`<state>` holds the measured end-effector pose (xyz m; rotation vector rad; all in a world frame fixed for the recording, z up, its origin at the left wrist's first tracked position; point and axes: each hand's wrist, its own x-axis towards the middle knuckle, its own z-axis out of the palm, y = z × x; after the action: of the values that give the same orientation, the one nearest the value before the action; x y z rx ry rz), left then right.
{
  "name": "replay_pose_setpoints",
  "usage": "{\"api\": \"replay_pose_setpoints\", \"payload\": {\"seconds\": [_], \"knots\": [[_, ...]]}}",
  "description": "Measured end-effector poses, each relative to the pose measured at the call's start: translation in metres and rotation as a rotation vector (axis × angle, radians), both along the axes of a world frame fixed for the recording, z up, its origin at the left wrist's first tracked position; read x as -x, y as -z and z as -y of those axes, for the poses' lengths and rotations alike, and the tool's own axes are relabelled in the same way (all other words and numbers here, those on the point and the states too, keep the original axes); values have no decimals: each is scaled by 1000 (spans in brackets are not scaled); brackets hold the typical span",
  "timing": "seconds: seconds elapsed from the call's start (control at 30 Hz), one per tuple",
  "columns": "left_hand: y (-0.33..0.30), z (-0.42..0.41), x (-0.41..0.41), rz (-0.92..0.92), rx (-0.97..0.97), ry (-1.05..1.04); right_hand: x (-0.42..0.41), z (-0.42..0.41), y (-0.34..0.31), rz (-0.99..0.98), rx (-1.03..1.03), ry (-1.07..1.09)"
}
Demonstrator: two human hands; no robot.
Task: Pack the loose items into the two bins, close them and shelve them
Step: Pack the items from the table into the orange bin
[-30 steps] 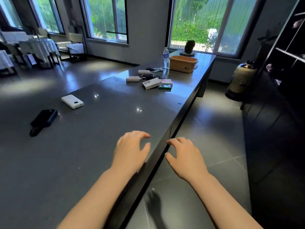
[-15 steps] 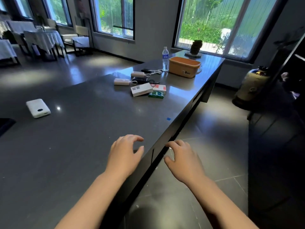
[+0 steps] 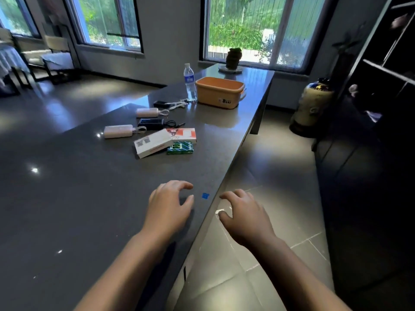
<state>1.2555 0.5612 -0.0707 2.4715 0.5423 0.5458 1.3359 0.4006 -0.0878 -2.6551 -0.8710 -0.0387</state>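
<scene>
**Dark counter, scattered small items, both hands empty**

At the far left stand cloth-covered tables and chairs by a window, on a glossy grey floor that catches the daylight. The long dark counter runs from the near left away toward a second window, its polished top speckled with ceiling-light glints.

Along the counter, the loose items sit in a cluster well ahead of the hands. Leftmost is a pale power bank with a looped cord, a second pale power bank behind it, and a black device with a thin cable between them. Just right of those lies a white box, overlapping a red-and-white box, with a green packet touching both at the near side. Further back a clear water bottle stands upright just beside an orange bin, open at the top, with no lid on it. Beyond it a dark potted plant sits at the counter's far end.

Nearer, the left hand hovers palm-down over the counter, fingers loosely curled and holding nothing. A small blue mark lies by the counter's edge between the hands. The right hand hangs past the edge over the tiled floor, likewise relaxed and empty.

On the right, a large pale jar stands on the floor beside dark shelving.
</scene>
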Motion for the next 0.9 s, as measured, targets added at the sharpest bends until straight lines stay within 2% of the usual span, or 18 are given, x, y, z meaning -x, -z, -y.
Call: {"api": "replay_pose_setpoints", "payload": {"seconds": [0.27,0.67,0.9], "knots": [[5,4,-108,-13,30,79,-101,9,0,12,13,70],[-1,38,-306,88,36,-9,-307,35,-12,75,51,-27],[12,22,-385,31,36,-61,-397,12,-8,54,48,-94]]}}
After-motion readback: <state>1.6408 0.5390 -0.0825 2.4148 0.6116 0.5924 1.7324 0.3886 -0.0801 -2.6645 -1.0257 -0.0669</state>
